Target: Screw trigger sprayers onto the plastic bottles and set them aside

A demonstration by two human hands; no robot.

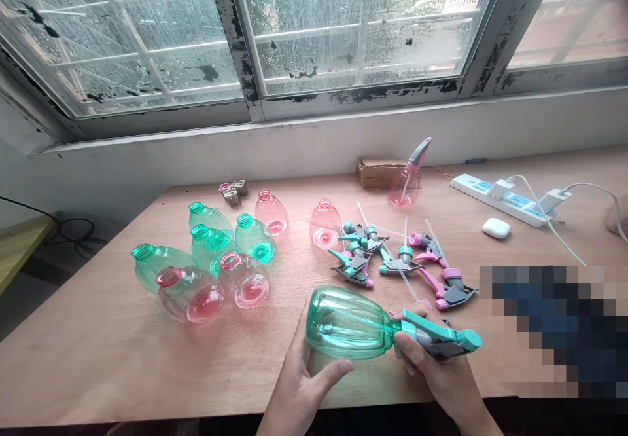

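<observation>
A clear green spray bottle lies sideways above the table's front edge, its teal and grey trigger head pointing right. My right hand is closed around the neck and trigger head, thumb on the near side. At the bottle's base, my left hand cups it with the fingers behind and the thumb held away below. Just beyond lie several loose trigger heads with thin straws, some teal, some pink. Open green bottles and pink bottles stand or lie on the left.
A pink bottle with its trigger head fitted stands at the back beside a cardboard box. A power strip with plugged-in cables and a white earbud case are on the right. Small square items sit back left.
</observation>
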